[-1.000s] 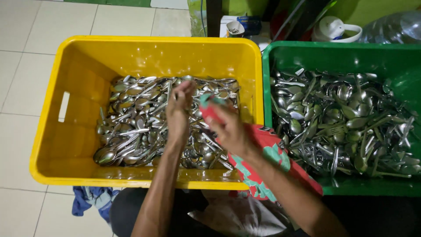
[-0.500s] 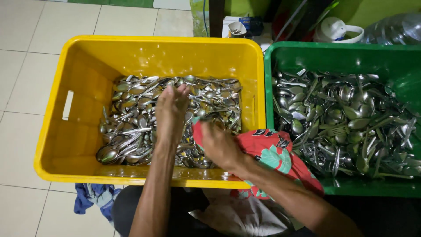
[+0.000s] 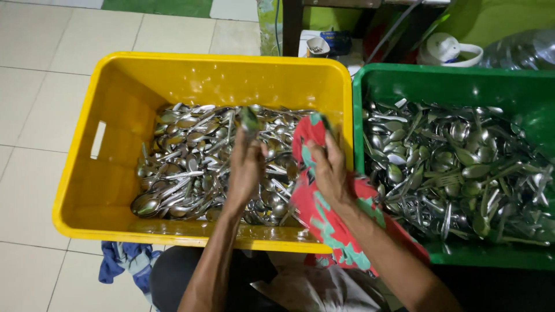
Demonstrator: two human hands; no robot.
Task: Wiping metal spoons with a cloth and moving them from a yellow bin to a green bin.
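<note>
Our left hand (image 3: 245, 167) gripping a spoon (image 3: 250, 120) over the yellow crate (image 3: 81, 173), our right hand (image 3: 328, 170) clutching a red-green cloth (image 3: 324, 222), green crate (image 3: 462, 86) of cutlery alongside

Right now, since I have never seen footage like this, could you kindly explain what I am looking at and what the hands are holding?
This is one picture from a camera worn on a person's head, looking down at their own two bare hands; there is no machine. On the tiled floor stand two plastic crates side by side: a yellow crate and a green crate, each holding a heap of metal spoons and forks. Both hands are over the yellow crate. The left hand holds up a spoon. The right hand grips a red and green cloth that drapes over the arm. A blue rag lies on the floor below.
</note>
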